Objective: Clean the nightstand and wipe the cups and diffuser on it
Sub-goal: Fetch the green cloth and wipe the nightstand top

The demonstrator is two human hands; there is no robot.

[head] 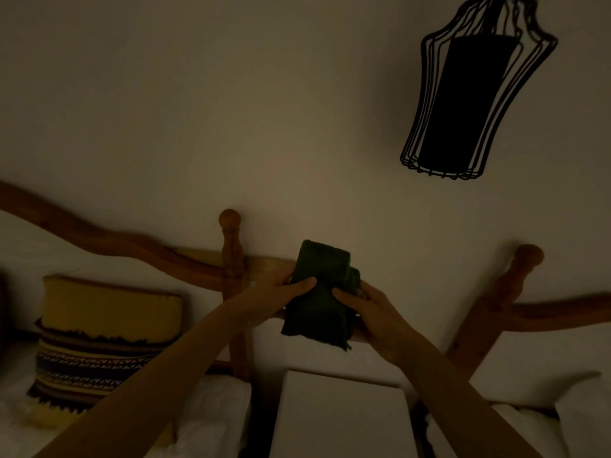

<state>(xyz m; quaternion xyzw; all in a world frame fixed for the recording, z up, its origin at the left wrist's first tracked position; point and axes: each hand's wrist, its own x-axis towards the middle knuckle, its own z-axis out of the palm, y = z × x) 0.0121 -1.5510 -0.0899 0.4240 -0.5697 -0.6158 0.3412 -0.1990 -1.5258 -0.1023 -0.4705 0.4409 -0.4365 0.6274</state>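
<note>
Overhead, both hands' fingers (pixel 305 283) grip a folded dark cloth (pixel 319 299) above the bare white nightstand (pixel 340 418).

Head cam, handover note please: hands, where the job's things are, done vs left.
Left hand: gripping the dark green cloth on its left side.
Right hand: gripping the same cloth on its right side; the cloth is folded and held up in front of the wall.
Nightstand: white top below the hands, between two beds; the part in view is bare.
Cups and diffuser: not in view.
Done: cloth in hand. Any wiping cannot be told from this view.
Left, likely: wipe the nightstand, the cups and the diffuser.
</note>
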